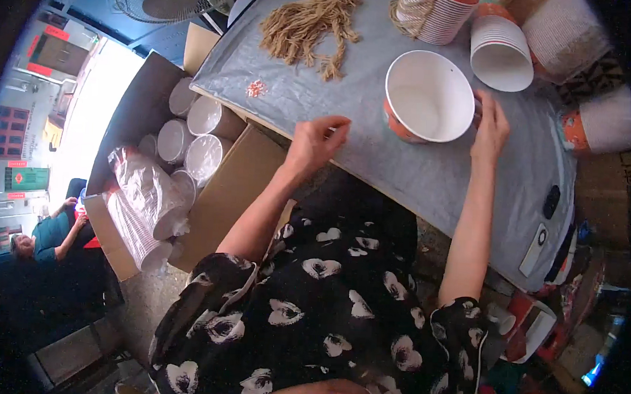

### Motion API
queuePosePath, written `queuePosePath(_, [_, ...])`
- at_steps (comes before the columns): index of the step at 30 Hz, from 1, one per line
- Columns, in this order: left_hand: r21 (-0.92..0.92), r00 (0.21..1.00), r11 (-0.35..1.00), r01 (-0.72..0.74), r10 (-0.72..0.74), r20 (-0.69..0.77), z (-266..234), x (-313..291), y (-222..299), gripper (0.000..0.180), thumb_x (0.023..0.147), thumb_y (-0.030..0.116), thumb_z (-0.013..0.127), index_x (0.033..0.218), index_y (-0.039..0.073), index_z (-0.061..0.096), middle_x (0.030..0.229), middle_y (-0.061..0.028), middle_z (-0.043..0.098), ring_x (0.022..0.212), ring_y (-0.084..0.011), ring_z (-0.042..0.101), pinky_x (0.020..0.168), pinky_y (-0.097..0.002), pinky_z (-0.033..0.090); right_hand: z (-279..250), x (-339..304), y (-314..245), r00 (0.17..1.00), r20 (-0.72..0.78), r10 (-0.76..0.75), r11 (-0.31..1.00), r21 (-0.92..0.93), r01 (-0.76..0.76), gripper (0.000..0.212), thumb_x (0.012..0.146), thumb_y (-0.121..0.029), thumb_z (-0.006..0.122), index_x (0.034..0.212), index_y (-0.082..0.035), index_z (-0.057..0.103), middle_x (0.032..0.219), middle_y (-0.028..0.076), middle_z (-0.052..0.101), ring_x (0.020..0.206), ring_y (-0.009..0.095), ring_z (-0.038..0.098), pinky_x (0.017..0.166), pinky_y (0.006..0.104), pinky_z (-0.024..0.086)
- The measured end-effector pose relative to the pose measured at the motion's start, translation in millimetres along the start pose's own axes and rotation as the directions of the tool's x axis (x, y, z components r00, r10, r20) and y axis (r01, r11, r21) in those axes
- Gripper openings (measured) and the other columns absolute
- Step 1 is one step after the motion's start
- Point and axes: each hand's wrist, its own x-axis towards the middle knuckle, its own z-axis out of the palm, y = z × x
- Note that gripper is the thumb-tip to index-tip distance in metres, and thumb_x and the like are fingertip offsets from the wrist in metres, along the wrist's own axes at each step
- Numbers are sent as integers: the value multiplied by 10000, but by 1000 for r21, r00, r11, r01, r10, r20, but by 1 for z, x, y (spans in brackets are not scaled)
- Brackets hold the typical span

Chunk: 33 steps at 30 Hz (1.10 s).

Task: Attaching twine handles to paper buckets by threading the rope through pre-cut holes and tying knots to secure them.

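A white-lined paper bucket (432, 96) with an orange printed outside stands on the grey-covered table, its open mouth tilted up towards me. My right hand (491, 127) is at the bucket's right wall, fingers bent against it; part of the grip is hidden by the wall. Left of the bucket, over the table's near edge, my left hand (318, 144) is apart from it, with thumb and fingers curled together. Whatever it pinches, if anything, is too small to make out. A bundle of tan rope pieces (312, 28) lies at the far side of the table.
Stacked paper buckets (436, 16) and a second stack (501, 57) stand at the far right. An open cardboard box (224, 186) on the left holds more buckets, some in plastic. A white remote-like object (533, 250) lies near the right edge. Another person (57, 231) sits far left.
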Motion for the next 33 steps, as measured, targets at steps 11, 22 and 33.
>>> queuePosePath(11, [222,950,973,-67,130,-283,-43,118,-46,218,860,212,682,979,44,752,750,-137,728,700,-245,733,664,-343,556,37,-148,47,901,435,-6,977,-190,98,122,974,-82,582,1014,-18,677,891,18,702,695,46,569,616,221,464])
queuePosePath(22, [299,964,952,-67,138,-225,-43,157,-68,219,818,253,709,873,46,751,760,-113,730,672,-229,711,645,-332,545,56,-131,60,903,427,-45,956,-242,162,138,969,-85,599,1074,-17,659,880,88,725,733,138,670,638,278,517])
queuePosePath(33, [-523,985,838,155,-171,19,-37,68,-38,202,995,173,591,991,-29,609,959,-113,699,781,-130,655,717,-242,532,52,-132,64,894,420,-154,941,-215,263,138,965,-65,600,1073,-6,662,858,36,702,677,63,585,616,241,482])
